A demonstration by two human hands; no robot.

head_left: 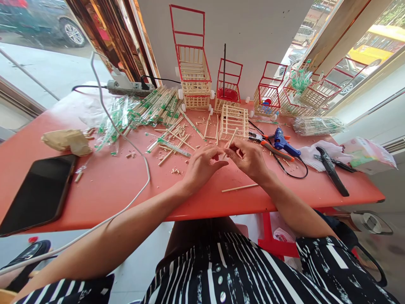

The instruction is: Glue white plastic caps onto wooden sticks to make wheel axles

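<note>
Over the table's middle my right hand [248, 157] pinches a thin pale wooden stick [234, 134], tilted with its upper end away from me. Close beside its lower end is my left hand [202, 165], fingers curled in and thumb pointing right; whatever lies between its fingertips is hidden. Just beyond both hands sits a small crate-like frame of wooden sticks [234, 118]. A single loose stick [239, 188] lies nearer me, below the right hand. Loose sticks [174, 145], some in green-printed wrappers, are scattered left of the frame.
Small stick-built carts with red trim [194, 71] line the wall. A blue glue gun [284, 143], orange-handled pliers [274, 148] and a black tool [332, 171] lie right. Left are wrapped stick bundles [158, 105], a phone [39, 190] and a white cable [142, 158] crossing the table.
</note>
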